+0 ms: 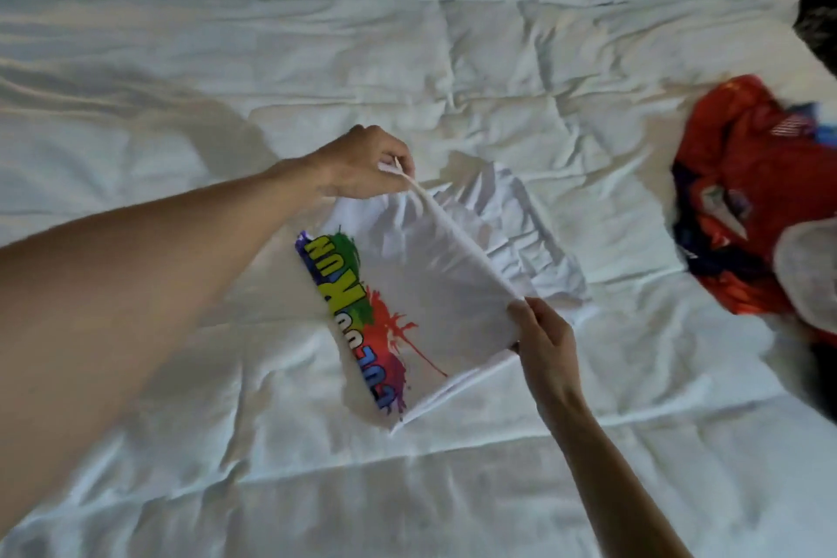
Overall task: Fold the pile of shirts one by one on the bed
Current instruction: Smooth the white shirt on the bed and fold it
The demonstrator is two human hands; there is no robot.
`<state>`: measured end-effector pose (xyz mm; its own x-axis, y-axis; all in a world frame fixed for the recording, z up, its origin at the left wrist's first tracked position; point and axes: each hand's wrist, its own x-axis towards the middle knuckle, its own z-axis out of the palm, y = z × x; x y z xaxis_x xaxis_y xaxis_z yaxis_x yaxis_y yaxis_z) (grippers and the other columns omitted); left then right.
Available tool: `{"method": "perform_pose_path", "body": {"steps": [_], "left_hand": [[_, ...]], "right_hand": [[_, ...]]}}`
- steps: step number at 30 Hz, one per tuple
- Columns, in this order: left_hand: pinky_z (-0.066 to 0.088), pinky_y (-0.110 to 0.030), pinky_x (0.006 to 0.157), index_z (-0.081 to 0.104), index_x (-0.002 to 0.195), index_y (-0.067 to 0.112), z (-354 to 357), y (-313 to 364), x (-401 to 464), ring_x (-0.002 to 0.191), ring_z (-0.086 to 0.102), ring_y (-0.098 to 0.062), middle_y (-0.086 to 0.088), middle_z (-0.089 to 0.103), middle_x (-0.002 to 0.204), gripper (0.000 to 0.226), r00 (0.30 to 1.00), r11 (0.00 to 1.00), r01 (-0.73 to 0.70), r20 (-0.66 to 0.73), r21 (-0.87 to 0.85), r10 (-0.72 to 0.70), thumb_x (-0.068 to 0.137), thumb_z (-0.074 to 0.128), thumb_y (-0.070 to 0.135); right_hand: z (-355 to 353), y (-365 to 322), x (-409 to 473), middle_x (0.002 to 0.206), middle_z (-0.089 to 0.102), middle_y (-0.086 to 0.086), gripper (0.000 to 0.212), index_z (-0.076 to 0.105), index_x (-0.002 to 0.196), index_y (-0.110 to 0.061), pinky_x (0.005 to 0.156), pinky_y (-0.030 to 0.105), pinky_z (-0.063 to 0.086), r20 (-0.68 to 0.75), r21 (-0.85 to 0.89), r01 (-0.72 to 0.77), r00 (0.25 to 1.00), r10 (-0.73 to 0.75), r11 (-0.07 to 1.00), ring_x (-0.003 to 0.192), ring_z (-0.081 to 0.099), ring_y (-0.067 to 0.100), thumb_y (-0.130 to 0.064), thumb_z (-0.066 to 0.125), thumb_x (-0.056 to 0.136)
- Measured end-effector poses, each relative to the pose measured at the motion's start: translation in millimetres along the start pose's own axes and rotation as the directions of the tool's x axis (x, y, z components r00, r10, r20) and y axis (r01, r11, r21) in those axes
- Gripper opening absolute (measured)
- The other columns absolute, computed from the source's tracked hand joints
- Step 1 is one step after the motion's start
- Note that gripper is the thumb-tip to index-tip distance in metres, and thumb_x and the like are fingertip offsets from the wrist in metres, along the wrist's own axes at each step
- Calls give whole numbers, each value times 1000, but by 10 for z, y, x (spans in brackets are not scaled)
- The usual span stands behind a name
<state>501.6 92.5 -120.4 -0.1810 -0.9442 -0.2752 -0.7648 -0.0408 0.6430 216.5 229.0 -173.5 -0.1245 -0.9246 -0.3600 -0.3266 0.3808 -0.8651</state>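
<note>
Over the bed (181,36), both hands pinch one white Color Run shirt (435,285): left hand (367,165) far corner, right hand (541,338) near; orange shirt pile (747,195) sits right of it.

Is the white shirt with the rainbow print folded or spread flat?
Partly folded: white shirt is doubled along the edge both hands pinch, left hand, right hand.

Light was soft and fairly bright – warmer glow along the top edge, probably from a lamp there. The arms cast broad, soft shadows on the white duvet (226,444). Wide-angle bending at the edges. Overall slightly soft; the pile of shirts (752,213) at right was motion-blurred – detail unreadable.
</note>
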Motion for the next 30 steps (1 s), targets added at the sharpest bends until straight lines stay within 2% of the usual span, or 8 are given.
{"method": "perform_pose_path", "body": {"steps": [4, 8, 15, 21, 23, 25, 28, 30], "left_hand": [[51, -25, 79, 71, 96, 24, 472, 71, 290, 85, 67, -9, 2, 74, 89, 23, 982, 970, 44, -166, -239, -85, 75, 79, 23], [48, -27, 81, 69, 107, 20, 723, -53, 437, 91, 63, -18, 0, 69, 96, 41, 962, 970, 186, -173, -154, -212, 67, 68, 27], [31, -30, 55, 45, 62, 3, 784, 43, 762, 63, 40, -21, -5, 44, 62, 35, 961, 983, 177, -207, -53, -184, 61, 57, 35], [30, -32, 55, 43, 58, 10, 995, 528, 1231, 67, 45, -24, -2, 41, 60, 30, 957, 984, 127, -245, -128, -155, 65, 60, 34], [35, -30, 62, 59, 70, 14, 1122, 593, 1335, 85, 58, -34, -6, 59, 72, 17, 964, 987, 135, -218, -88, -152, 78, 66, 28], [42, -27, 84, 67, 111, 17, 1189, 550, 1359, 112, 58, -33, -9, 68, 112, 32, 962, 974, 214, -160, -68, -223, 82, 65, 32], [45, -40, 93, 59, 119, 18, 1158, 385, 1270, 109, 55, -36, -12, 62, 118, 60, 923, 927, 374, -113, 38, -368, 70, 46, 51], [44, -41, 88, 60, 111, 15, 1131, 251, 1150, 103, 55, -36, -16, 62, 115, 53, 910, 892, 413, -54, 183, -410, 75, 46, 51]], "right_hand": [[-98, 258, 279, 85, 70, 1, 14, 68, 101, -18, 73, 33, 48, -139, -210, -41, 990, 12, 977, 84, 66, 25, -24, 58, 94], [-128, 321, 372, 90, 73, 1, 21, 70, 108, -16, 76, 31, 50, -124, -216, -55, 992, 29, 975, 84, 65, 19, -18, 63, 88], [-329, 388, 504, 77, 66, -13, 17, 72, 96, -19, 61, 8, 40, -150, -158, -18, 989, -6, 987, 72, 60, -1, -13, 57, 95], [-640, 483, 891, 104, 65, 6, 19, 69, 107, -11, 81, 28, 42, -342, -200, -67, 940, -6, 978, 96, 60, 26, -11, 53, 96], [-637, 494, 909, 120, 56, 8, 28, 61, 123, -10, 92, 39, 47, -401, -158, -134, 914, 60, 978, 105, 57, 29, -15, 52, 96], [-571, 481, 771, 124, 53, 8, 44, 50, 135, -9, 96, 41, 47, -425, -48, -235, 885, 193, 971, 106, 58, 26, -22, 59, 94], [-347, 433, 356, 89, 69, -4, 24, 61, 108, -17, 70, 12, 49, -303, 164, -331, 880, 366, 929, 75, 64, -2, -22, 71, 87], [-123, 423, 113, 74, 70, -9, 14, 60, 85, -22, 59, 12, 48, -183, 255, -422, 863, 472, 870, 66, 65, -2, -24, 74, 84]]}}
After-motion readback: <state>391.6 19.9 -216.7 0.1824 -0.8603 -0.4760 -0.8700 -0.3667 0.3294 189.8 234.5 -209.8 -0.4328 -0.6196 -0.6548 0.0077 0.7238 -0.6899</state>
